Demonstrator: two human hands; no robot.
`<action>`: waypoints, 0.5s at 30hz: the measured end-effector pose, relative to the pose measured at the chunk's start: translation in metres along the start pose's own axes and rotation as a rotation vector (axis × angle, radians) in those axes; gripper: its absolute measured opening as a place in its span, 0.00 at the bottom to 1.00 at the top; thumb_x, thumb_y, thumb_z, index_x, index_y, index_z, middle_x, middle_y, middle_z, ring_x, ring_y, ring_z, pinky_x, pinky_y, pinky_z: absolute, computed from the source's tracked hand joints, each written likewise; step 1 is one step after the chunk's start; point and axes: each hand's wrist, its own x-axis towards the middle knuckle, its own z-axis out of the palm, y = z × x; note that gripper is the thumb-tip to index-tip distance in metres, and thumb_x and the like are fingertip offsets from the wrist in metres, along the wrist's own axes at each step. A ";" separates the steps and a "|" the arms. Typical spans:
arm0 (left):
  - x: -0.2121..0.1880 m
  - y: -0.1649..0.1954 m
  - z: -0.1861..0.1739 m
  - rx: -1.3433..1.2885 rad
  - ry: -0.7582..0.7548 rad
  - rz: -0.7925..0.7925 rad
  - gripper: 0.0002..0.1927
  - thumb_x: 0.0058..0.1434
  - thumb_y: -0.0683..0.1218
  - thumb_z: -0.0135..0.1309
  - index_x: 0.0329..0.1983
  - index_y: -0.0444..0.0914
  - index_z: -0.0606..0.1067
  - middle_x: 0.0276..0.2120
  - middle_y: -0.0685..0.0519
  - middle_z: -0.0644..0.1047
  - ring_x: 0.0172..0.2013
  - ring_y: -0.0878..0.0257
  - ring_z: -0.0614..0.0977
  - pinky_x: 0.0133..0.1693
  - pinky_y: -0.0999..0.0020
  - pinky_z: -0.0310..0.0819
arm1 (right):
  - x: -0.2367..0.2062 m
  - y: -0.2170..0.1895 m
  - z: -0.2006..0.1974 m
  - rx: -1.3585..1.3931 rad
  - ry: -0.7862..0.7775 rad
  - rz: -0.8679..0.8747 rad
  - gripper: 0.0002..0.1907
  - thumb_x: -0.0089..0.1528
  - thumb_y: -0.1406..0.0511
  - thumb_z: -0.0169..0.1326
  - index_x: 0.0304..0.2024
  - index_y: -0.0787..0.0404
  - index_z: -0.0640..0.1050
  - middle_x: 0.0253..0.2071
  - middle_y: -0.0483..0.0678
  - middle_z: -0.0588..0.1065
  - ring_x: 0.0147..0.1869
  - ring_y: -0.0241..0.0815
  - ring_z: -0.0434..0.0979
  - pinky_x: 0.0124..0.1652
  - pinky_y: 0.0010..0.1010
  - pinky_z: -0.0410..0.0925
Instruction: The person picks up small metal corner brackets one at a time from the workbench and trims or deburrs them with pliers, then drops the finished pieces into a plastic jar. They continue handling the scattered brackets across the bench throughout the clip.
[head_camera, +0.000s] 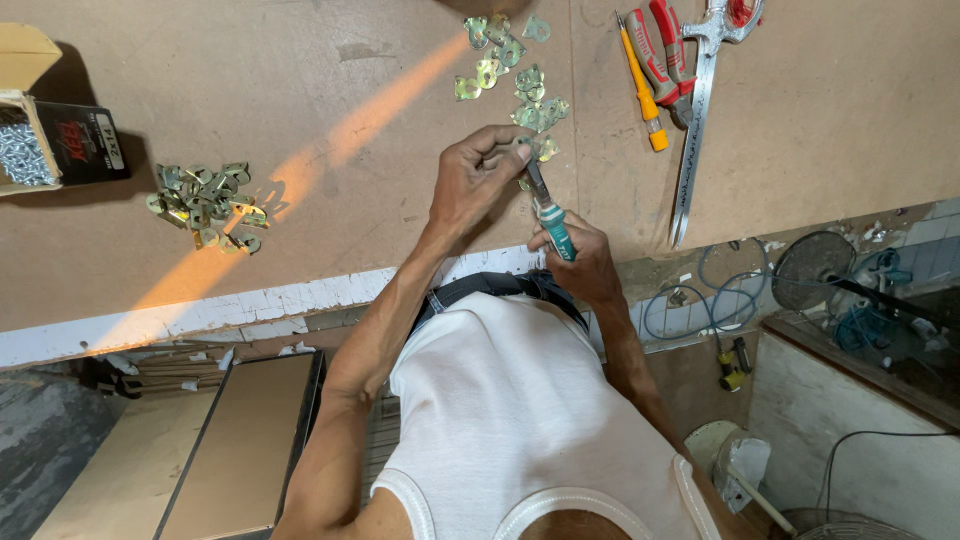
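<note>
Nearest the wearer: a white sleeveless vest (520, 420) fills the lower frame, both forearms reaching up from it to the near edge of a brown fibreboard worktop (300, 90).

Right hand (585, 262): fingers closed round the green-and-grey handle of a screwdriver (550, 220), shaft angled up and left toward the other hand.

Left hand (478, 180): fingertips pinched on one small brass-coloured stamped metal bracket (530, 150), held just above the board edge; the screwdriver tip meets it there. Whether a screw sits in it cannot be told.

Just beyond the hands: a loose scatter of like brackets (510, 70), running from the held piece up to the top edge of the frame.

Left, well apart: a tighter heap of the same brackets (205, 205), lying in a streak of orange light.

Far left: an open cardboard box of silver screws (25, 150), partly out of frame.

Far right top: an orange-handled tester screwdriver (643, 90), red-handled pliers (662, 55) and long steel shears (700, 110), lying side by side, untouched.

Progress, judged from the lay: one bracket in hand, two piles on the board; which pile is worked and which is waiting cannot be told, so a fair number may remain.

Below the board, right: a fan (812, 268) and coiled cables on the floor.
</note>
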 end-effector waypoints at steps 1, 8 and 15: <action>0.000 0.001 0.001 0.075 -0.026 0.038 0.10 0.67 0.45 0.57 0.46 0.34 0.81 0.38 0.52 0.83 0.39 0.68 0.83 0.43 0.72 0.80 | 0.000 -0.001 0.000 -0.002 -0.002 -0.005 0.14 0.52 0.80 0.49 0.36 0.66 0.81 0.44 0.52 0.77 0.41 0.39 0.79 0.39 0.27 0.72; -0.006 0.009 -0.005 0.622 -0.062 0.527 0.10 0.65 0.39 0.57 0.49 0.32 0.79 0.45 0.41 0.83 0.43 0.52 0.87 0.44 0.64 0.84 | -0.005 -0.010 -0.002 -0.008 -0.052 0.007 0.12 0.54 0.79 0.49 0.34 0.67 0.81 0.42 0.51 0.78 0.39 0.38 0.78 0.38 0.27 0.72; 0.023 0.028 -0.015 0.853 -0.129 0.786 0.15 0.64 0.36 0.54 0.54 0.34 0.78 0.47 0.42 0.83 0.45 0.51 0.87 0.47 0.62 0.84 | 0.007 -0.015 -0.013 0.169 -0.113 0.039 0.18 0.49 0.80 0.48 0.40 0.70 0.81 0.54 0.53 0.75 0.53 0.39 0.76 0.45 0.26 0.71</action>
